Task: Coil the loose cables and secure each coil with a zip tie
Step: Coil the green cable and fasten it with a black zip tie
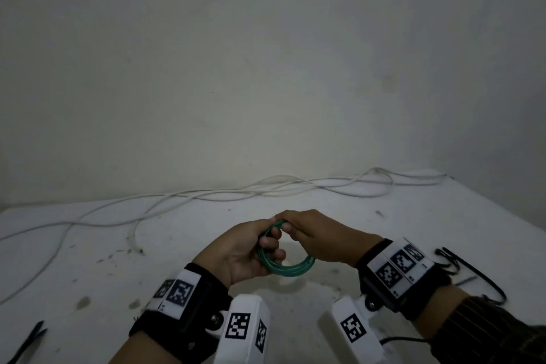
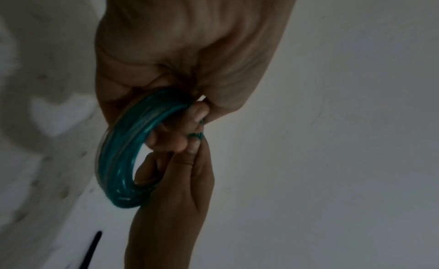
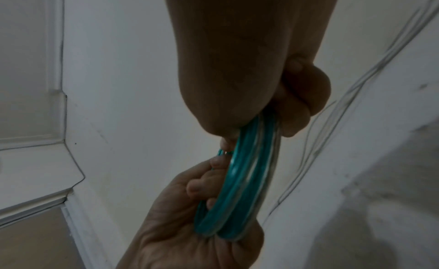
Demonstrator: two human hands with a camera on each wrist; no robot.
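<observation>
A green cable wound into a round coil (image 1: 291,270) hangs above the white table (image 1: 369,216), held between both hands. My left hand (image 1: 263,245) grips the coil's left side, fingers curled through the ring. My right hand (image 1: 291,226) pinches the coil's top and covers its right side. In the left wrist view the green coil (image 2: 118,151) curves below my left hand (image 2: 180,122), and my right hand (image 2: 187,166) meets it from below. In the right wrist view the green coil (image 3: 240,188) runs from my right hand (image 3: 256,122) down into my left hand (image 3: 209,188).
A long loose white cable (image 1: 206,195) trails along the table's back edge by the wall, and is also seen as the white cable (image 3: 344,107). Black zip ties (image 1: 469,272) lie at the right behind my right wrist. Another black zip tie (image 1: 29,337) lies at the front left.
</observation>
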